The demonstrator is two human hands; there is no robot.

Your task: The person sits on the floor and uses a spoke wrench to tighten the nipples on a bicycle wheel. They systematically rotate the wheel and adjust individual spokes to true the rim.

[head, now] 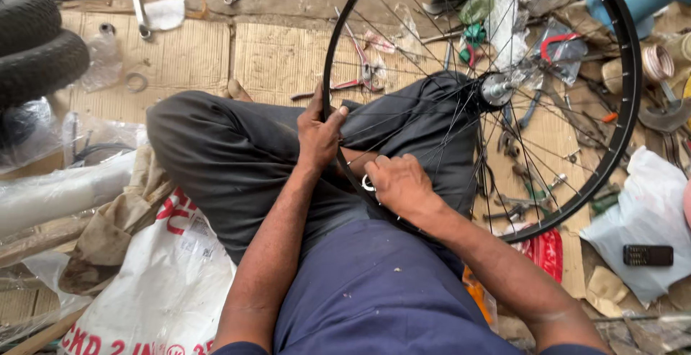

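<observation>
The bicycle wheel (497,88) stands nearly upright across the person's lap, its lower rim resting on the crossed legs in grey trousers (237,153), with the hub (497,87) out over the cardboard sheets (187,56) on the floor. It looks light and stiff as a whole: a thin black metal rim that will not flex much, but slender spokes that bend or snag easily, so the rim is the sound place to hold it, not the spokes.

The left hand (319,133) grips the rim at its lower left arc, fingers (338,116) curled together over the inner edge and the thumb on the outer side, clamped on it. The right hand (398,182) sits just inside the rim, beside the left, its fingers closed around a small silvery tool (367,182) that meets the rim where the spokes end; what kind of tool it is cannot be told. The rim passes between the two hands, touching both.

Pliers (368,67) and other loose tools lie on the floor behind the spokes, a dark tyre (32,45) near the far left corner, and a small phone (648,255) on a white bag at the right edge.
</observation>
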